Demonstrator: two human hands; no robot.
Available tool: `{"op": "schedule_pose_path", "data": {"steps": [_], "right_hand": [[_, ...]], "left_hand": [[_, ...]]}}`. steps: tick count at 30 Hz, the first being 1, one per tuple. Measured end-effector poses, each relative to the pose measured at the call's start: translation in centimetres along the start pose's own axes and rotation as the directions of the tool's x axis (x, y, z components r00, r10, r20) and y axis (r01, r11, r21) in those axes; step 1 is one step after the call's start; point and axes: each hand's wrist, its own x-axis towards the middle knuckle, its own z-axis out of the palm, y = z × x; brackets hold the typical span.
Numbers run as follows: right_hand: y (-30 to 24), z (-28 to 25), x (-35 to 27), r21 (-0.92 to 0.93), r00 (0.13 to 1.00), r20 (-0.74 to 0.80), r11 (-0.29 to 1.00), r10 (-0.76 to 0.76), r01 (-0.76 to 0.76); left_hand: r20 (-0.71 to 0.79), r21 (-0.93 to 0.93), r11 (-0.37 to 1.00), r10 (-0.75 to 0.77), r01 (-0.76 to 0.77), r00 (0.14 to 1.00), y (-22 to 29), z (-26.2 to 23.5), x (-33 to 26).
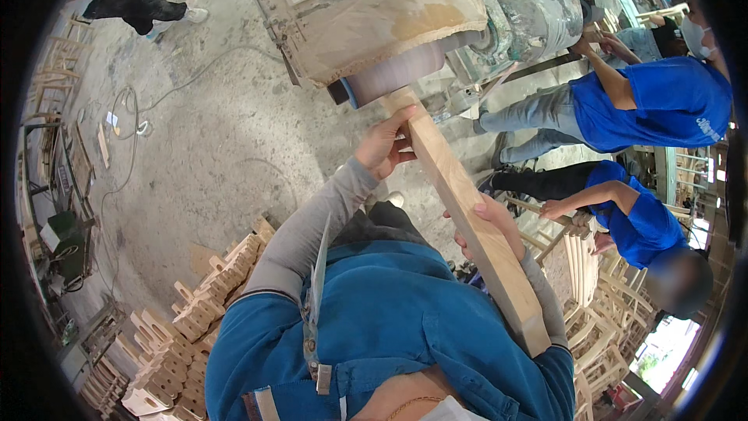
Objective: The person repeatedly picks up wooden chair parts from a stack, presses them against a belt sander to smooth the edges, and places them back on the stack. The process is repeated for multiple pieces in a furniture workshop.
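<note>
A long, pale wooden bar [460, 179] runs slantwise in front of me, from a sanding machine [389, 23] down toward my right arm. Near its far end, my left hand [382, 144] grips the bar's left edge, thumb on top and fingers curled below. Farther down, my right hand [499, 222] is closed around the bar from the right, with fingertips showing at its left side. The bar's far tip meets or lies just under the machine's sanding belt [401, 74]; actual contact cannot be made out.
Stacked wooden parts [179, 343] stand at my lower left. Two people in blue shirts [654, 101] work on the right, near piled wooden frames [600, 335]. Another person [136, 4] is at the far left. A cable [132, 132] lies on the concrete floor [210, 140].
</note>
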Motion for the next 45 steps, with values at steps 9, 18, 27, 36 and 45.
{"op": "schedule_pose_path", "data": {"steps": [9,18,27,36,45], "right_hand": [[0.1,1.2,-1.8,-0.12,0.996,-0.073,0.992,-0.047,0.038],[2.3,-1.8,-6.5,-0.193,0.997,-0.014,0.978,-0.077,0.073],[8.1,-9.5,-10.5,-0.387,0.965,0.009,0.889,-0.263,0.246],[8.7,-11.6,-12.8,-0.379,0.968,0.009,0.895,-0.25,0.235],[7.5,-8.7,-12.4,-0.215,0.995,0.049,0.972,-0.09,0.098]], "left_hand": [[0.029,0.011,1.0,-0.005,0.005,1.0,-0.3,1.1,-1.2],[0.069,0.054,0.998,0.024,-0.028,0.997,-2.6,5.0,-3.8],[0.205,0.123,0.977,0.145,-0.172,0.968,-3.5,11.3,-6.3],[0.207,0.036,0.975,0.205,-0.217,0.957,-5.3,12.7,-6.0],[0.092,0.181,0.982,0.044,-0.06,0.995,-4.7,9.7,-5.6]]}}
